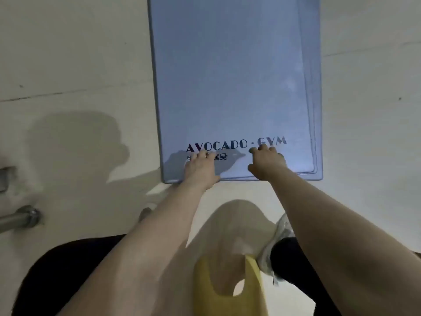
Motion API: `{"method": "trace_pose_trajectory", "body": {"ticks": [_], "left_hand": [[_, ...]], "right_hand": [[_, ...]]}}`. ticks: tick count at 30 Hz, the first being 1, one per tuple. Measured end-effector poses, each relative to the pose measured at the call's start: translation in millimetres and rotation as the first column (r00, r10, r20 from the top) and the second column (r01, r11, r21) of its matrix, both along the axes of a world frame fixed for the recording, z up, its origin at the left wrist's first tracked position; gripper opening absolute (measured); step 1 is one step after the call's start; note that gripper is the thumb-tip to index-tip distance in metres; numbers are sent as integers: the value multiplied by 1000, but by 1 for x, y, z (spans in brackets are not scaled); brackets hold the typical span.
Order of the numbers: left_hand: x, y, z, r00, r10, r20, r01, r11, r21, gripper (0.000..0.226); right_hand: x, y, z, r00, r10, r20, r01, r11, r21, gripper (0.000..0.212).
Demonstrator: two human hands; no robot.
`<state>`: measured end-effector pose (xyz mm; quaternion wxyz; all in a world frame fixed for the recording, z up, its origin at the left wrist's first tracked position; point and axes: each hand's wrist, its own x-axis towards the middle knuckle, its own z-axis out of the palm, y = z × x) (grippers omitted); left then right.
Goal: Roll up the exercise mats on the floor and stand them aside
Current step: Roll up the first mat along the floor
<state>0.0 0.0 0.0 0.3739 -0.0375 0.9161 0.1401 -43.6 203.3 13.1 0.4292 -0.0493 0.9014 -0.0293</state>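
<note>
A stack of light blue exercise mats [234, 76] lies flat on the pale floor, stretching away from me, with dark "AVOCADO GYM" lettering near the close end. Stepped edges of the lower mats show along its right side and near corner. My left hand [200, 168] lies on the near end over the lettering, fingers stretched forward. My right hand [266, 161] sits beside it on the same end, its fingers bent down onto the surface, thumb at the left. Whether either hand grips the near edge is hidden.
The pale floor [68, 65] surrounds the mats on both sides. A metal tube [19, 217] juts in at the left edge. My dark-trousered legs, a grey shoe [276, 238] and a hanging yellow strap [218, 281] fill the bottom of the view.
</note>
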Motion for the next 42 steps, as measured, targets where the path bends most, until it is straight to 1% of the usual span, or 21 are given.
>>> {"method": "trace_pose_trajectory", "body": {"ticks": [3, 4, 5, 6, 8, 9, 12, 15, 17, 20, 23, 25, 28, 30, 31, 33, 35, 37, 38, 40, 42], "left_hand": [[22, 15, -80, 995, -91, 46, 94, 992, -87, 98], [32, 15, -101, 991, -113, 68, 120, 986, -119, 100], [41, 15, -119, 991, -125, 49, 131, 981, -141, 99], [49, 14, -135, 990, -141, 5, 140, 977, -158, 95], [61, 8, -158, 966, -198, -169, 160, 964, -211, 85], [65, 5, -165, 944, -228, -240, 167, 954, -247, 79], [65, 0, -169, 916, -232, -328, 160, 959, -232, 68], [57, -7, -158, 934, -248, -255, 210, 963, -169, 61], [54, -13, -152, 930, -279, -238, 255, 959, -126, 54], [56, -17, -137, 910, -340, -238, 320, 940, -117, 49], [52, -14, -113, 894, -330, -302, 303, 944, -133, 47], [49, -11, -95, 890, -314, -330, 259, 945, -199, 45], [48, -11, -73, 903, -269, -335, 170, 940, -295, 35], [50, -15, -65, 880, -290, -376, 155, 924, -350, 27], [51, -18, -63, 872, -301, -387, 161, 921, -354, 25], [49, -25, -62, 881, -283, -379, 171, 938, -302, 24], [44, -30, -66, 898, -252, -360, 156, 948, -276, 24], [38, -36, -78, 872, -233, -431, 112, 951, -288, 19], [35, -39, -85, 843, -210, -496, 69, 955, -288, 16], [28, -41, -99, 755, -184, -629, -19, 953, -301, 12], [17, -41, -116, 660, -215, -719, -51, 943, -329, 10]], "right_hand": [[24, 11, -87, 998, 66, 10, -66, 997, 26, 61], [40, 12, -109, 996, 89, 16, -90, 995, 32, 64], [53, 14, -133, 995, 98, -35, -97, 994, 44, 65], [64, 15, -151, 990, 112, -88, -107, 992, 65, 64], [74, 19, -170, 960, 131, -246, -115, 990, 76, 57], [76, 22, -173, 946, 145, -290, -128, 989, 78, 54], [69, 33, -171, 930, 160, -332, -163, 987, 19, 55], [57, 42, -167, 905, 241, -350, -247, 969, 26, 54], [50, 42, -163, 901, 289, -323, -296, 955, 27, 49], [48, 40, -153, 895, 319, -312, -325, 945, 35, 49], [54, 42, -139, 892, 282, -352, -294, 956, 22, 43], [61, 43, -127, 894, 259, -366, -278, 960, 1, 39], [67, 41, -106, 879, 221, -423, -251, 968, -17, 35], [69, 38, -94, 880, 186, -437, -229, 972, -47, 28], [70, 37, -89, 892, 163, -421, -212, 975, -72, 25], [66, 34, -83, 927, 110, -358, -161, 980, -115, 24], [59, 31, -83, 932, 57, -357, -104, 988, -111, 23], [46, 27, -93, 873, 66, -483, -123, 989, -87, 22], [40, 25, -100, 814, 82, -575, -150, 986, -72, 21], [29, 23, -114, 705, 74, -705, -154, 987, -49, 21], [20, 21, -129, 646, 91, -758, -148, 989, -7, 17]]}}
